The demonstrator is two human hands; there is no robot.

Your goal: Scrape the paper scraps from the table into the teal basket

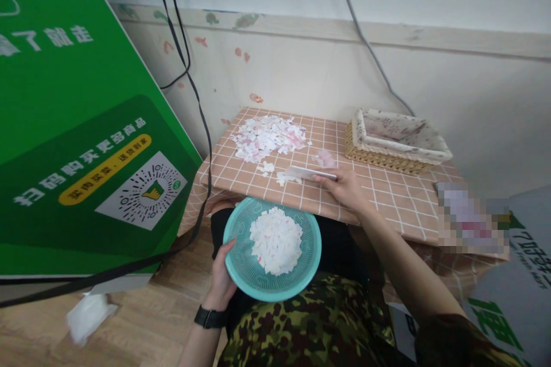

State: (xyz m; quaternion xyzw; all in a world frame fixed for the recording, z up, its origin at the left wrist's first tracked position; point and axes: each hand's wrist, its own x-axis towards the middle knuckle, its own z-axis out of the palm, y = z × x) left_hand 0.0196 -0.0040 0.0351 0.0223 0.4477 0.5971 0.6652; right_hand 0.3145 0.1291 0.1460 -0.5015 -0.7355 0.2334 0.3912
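My left hand (pixel 224 272) grips the left rim of a round teal plastic strainer basket (pixel 315 243), held over my lap just below the table edge. Inside it lies a heap of small white paper scraps (pixel 276 241), a few tinged pink. Over the table, my right hand (pixel 345 188) is closed on a thin, flat white card (pixel 307 172). The card's far end is at a small group of scraps (pixel 286 178) near the front edge. Farther back spreads a larger pile of white and pinkish scraps (pixel 269 137). A pink clump (pixel 326 159) lies just behind my right hand.
A wicker basket with a cloth lining (pixel 390 155) stands at the table's back right. The table has a brown checked cloth (pixel 387 206). A large green sign (pixel 86 97) and hanging black cables (pixel 200 109) are on the left. A white plastic bag (pixel 89 316) lies on the floor.
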